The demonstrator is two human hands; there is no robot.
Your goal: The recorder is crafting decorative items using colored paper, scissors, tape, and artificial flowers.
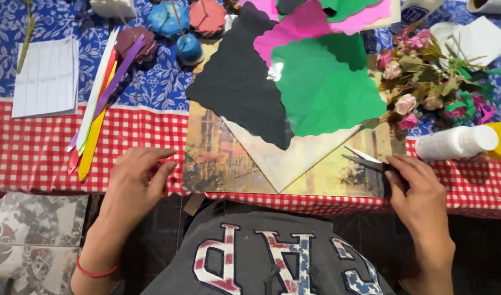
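Note:
My right hand (417, 188) grips a pair of scissors (365, 160) at the table's near right edge, their blades slightly apart and pointing left toward a pale square sheet (283, 161). My left hand (136, 177) rests flat on the red checked cloth (31, 147) at the near left, fingers loosely spread, holding nothing. Black (236, 82), green (324, 87) and pink (294, 27) scalloped paper sheets overlap above the pale sheet, all lying on a picture board (212, 158).
Coloured paper strips (97, 104) lie left of the board, beside a white lined sheet (47, 76). A white glue bottle with yellow cap (463, 142) lies at right, under a bunch of artificial flowers (431, 76). Paper flower shapes (168, 22) sit at the back.

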